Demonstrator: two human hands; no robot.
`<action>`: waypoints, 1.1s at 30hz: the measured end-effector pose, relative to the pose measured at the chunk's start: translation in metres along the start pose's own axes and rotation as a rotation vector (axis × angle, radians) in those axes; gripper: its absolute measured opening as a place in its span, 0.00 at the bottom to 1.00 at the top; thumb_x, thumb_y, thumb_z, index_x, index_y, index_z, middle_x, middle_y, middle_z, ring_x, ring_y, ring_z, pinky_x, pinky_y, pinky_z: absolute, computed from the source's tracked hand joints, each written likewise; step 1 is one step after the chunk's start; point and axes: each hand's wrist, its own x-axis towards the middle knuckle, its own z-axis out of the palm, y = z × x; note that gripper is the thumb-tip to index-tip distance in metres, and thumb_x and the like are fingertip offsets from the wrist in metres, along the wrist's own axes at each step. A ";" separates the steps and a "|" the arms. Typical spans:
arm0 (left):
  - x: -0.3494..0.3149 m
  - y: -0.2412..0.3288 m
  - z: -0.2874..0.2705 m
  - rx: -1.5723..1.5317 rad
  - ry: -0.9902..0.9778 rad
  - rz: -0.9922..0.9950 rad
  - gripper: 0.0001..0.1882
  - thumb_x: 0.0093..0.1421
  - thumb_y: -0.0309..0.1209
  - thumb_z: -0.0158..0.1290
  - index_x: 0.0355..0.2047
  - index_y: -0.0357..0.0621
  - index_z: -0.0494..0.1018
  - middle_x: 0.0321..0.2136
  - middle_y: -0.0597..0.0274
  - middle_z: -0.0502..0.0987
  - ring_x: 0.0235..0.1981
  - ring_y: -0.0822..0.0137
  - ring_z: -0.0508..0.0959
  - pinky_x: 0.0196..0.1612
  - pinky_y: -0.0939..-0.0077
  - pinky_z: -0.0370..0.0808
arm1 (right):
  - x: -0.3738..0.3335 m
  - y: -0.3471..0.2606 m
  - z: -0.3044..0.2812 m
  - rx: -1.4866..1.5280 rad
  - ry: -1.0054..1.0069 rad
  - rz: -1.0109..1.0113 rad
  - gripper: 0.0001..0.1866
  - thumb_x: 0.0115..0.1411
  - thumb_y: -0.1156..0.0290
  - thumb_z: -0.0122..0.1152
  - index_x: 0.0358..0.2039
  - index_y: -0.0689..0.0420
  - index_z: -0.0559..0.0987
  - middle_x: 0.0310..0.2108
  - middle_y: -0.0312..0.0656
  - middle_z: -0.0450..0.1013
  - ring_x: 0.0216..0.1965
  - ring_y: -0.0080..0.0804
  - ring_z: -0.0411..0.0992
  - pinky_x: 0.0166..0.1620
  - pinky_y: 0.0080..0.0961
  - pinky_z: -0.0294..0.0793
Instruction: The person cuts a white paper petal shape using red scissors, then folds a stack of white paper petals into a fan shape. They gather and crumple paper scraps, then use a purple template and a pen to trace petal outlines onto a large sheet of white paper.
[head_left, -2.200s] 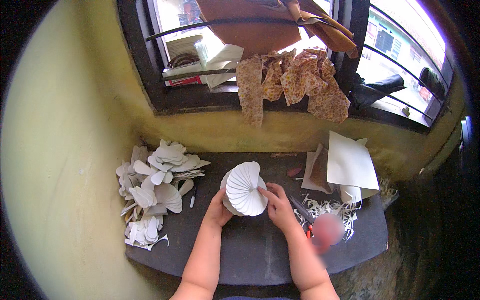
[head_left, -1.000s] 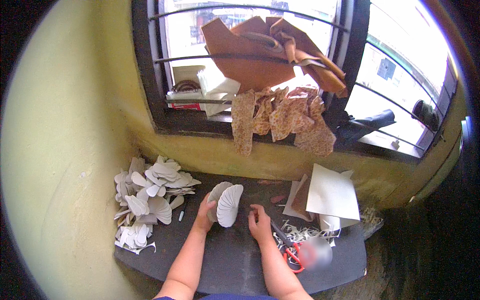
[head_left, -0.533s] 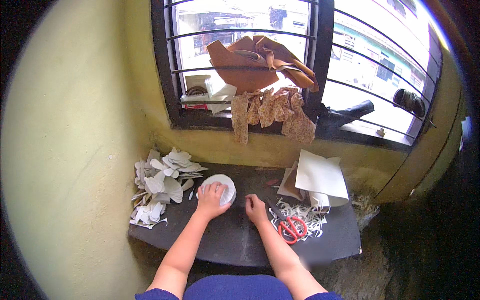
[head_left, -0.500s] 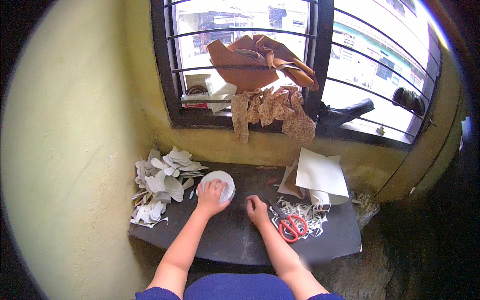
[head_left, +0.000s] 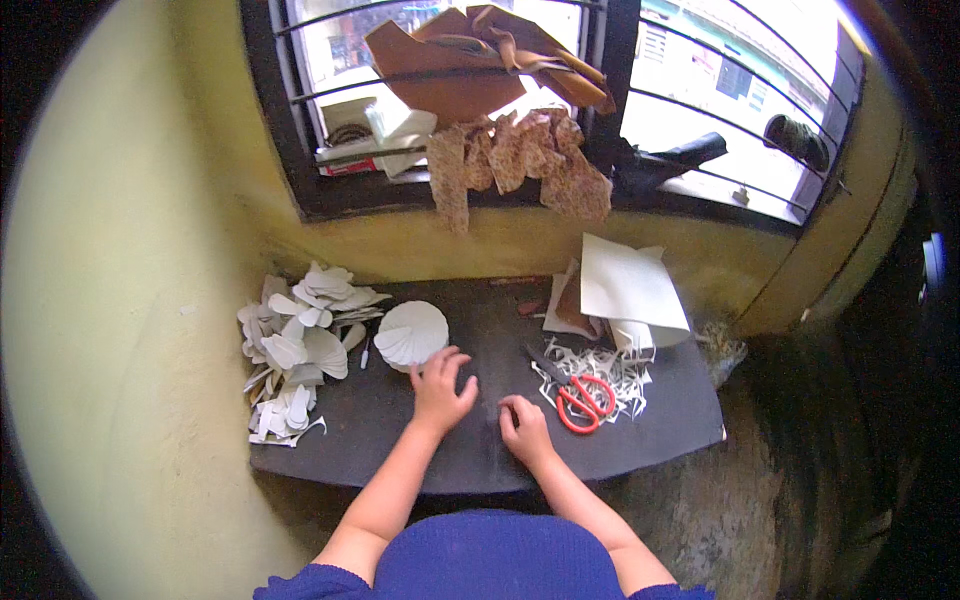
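A round fanned stack of thin white tongue-shaped pieces [head_left: 410, 332] lies on the dark table. My left hand [head_left: 440, 392] is just at its near right edge, fingers spread and gripping nothing; whether the fingertips touch the stack I cannot tell. To the right, my right hand [head_left: 524, 428] rests on the table with its fingers curled in. What it may hold is hidden. Beside it, red-handled scissors [head_left: 584, 402] lie on a heap of white cut scraps [head_left: 630, 385].
Many loose white pieces [head_left: 300, 340] are piled at the table's left, with a small pen-like tool [head_left: 365, 353] next to them. White sheets [head_left: 632, 285] lie at the back right of the table [head_left: 470, 460]. Brown material [head_left: 440, 75] and patterned cloth [head_left: 530, 155] hang at the barred window.
My left hand has let go of the round stack and drawn back toward me, its fingers now apart. The view has tilted downward. My right hand stays curled on the table.
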 end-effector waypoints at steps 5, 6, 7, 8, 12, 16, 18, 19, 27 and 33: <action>-0.046 0.039 0.017 -0.229 -0.112 0.022 0.16 0.51 0.34 0.55 0.43 0.52 0.72 0.50 0.63 0.71 0.55 0.61 0.69 0.60 0.42 0.52 | -0.006 0.008 0.000 0.128 0.164 0.108 0.05 0.57 0.81 0.54 0.34 0.63 0.75 0.28 0.46 0.74 0.28 0.32 0.74 0.33 0.25 0.72; -0.046 0.040 0.017 -0.229 -0.143 0.053 0.16 0.52 0.33 0.54 0.42 0.52 0.71 0.50 0.63 0.71 0.54 0.62 0.69 0.60 0.42 0.52 | -0.003 0.007 -0.006 0.103 0.154 0.084 0.05 0.56 0.81 0.55 0.34 0.63 0.75 0.29 0.46 0.73 0.29 0.33 0.73 0.35 0.25 0.72; -0.047 0.041 0.016 -0.229 -0.174 0.083 0.15 0.52 0.33 0.54 0.42 0.52 0.71 0.50 0.63 0.71 0.54 0.62 0.70 0.60 0.42 0.52 | -0.001 0.005 -0.014 0.077 0.145 0.060 0.05 0.56 0.81 0.55 0.33 0.62 0.75 0.30 0.47 0.73 0.31 0.34 0.73 0.36 0.25 0.72; -0.049 0.041 0.015 -0.238 -0.180 0.078 0.14 0.53 0.32 0.53 0.41 0.51 0.71 0.48 0.63 0.72 0.53 0.62 0.71 0.60 0.42 0.52 | -0.001 0.002 -0.024 0.024 0.157 0.039 0.05 0.55 0.81 0.55 0.33 0.62 0.75 0.30 0.47 0.73 0.32 0.35 0.73 0.37 0.27 0.71; -0.050 0.036 0.018 -0.253 -0.206 0.135 0.14 0.53 0.30 0.53 0.42 0.50 0.71 0.48 0.62 0.73 0.53 0.60 0.71 0.60 0.45 0.54 | 0.000 0.024 -0.074 -0.370 0.184 0.161 0.14 0.47 0.78 0.58 0.37 0.58 0.75 0.37 0.48 0.71 0.43 0.45 0.70 0.47 0.38 0.70; -0.047 0.038 0.019 -0.238 -0.214 0.160 0.14 0.53 0.30 0.53 0.41 0.49 0.71 0.47 0.61 0.74 0.52 0.60 0.72 0.60 0.47 0.55 | -0.002 0.028 -0.107 -0.525 -0.112 0.404 0.26 0.44 0.74 0.60 0.48 0.57 0.72 0.45 0.50 0.69 0.51 0.50 0.66 0.54 0.40 0.67; -0.048 0.035 0.023 -0.260 -0.212 0.141 0.13 0.53 0.30 0.53 0.41 0.48 0.71 0.45 0.60 0.75 0.51 0.60 0.73 0.60 0.48 0.56 | 0.003 0.028 -0.109 -0.579 -0.171 0.435 0.27 0.44 0.73 0.60 0.49 0.56 0.71 0.47 0.51 0.69 0.51 0.49 0.67 0.54 0.40 0.68; -0.048 0.034 0.025 -0.277 -0.205 0.136 0.13 0.53 0.30 0.52 0.41 0.48 0.72 0.45 0.60 0.75 0.50 0.59 0.73 0.60 0.48 0.56 | 0.006 0.029 -0.109 -0.604 -0.204 0.453 0.28 0.44 0.73 0.60 0.50 0.56 0.71 0.48 0.51 0.69 0.52 0.49 0.67 0.53 0.40 0.68; -0.046 0.034 0.025 -0.231 -0.110 0.045 0.11 0.53 0.29 0.51 0.38 0.48 0.72 0.39 0.63 0.77 0.46 0.62 0.75 0.60 0.47 0.55 | 0.020 0.015 -0.117 -0.628 -0.258 0.342 0.26 0.44 0.65 0.62 0.46 0.56 0.75 0.30 0.50 0.77 0.34 0.47 0.77 0.41 0.39 0.74; -0.051 0.036 0.008 -0.223 0.051 -0.008 0.11 0.52 0.28 0.51 0.37 0.51 0.72 0.40 0.67 0.76 0.47 0.65 0.74 0.62 0.48 0.49 | -0.003 -0.014 -0.084 -0.342 -0.212 0.368 0.25 0.44 0.64 0.62 0.46 0.53 0.74 0.29 0.47 0.77 0.30 0.47 0.77 0.40 0.40 0.75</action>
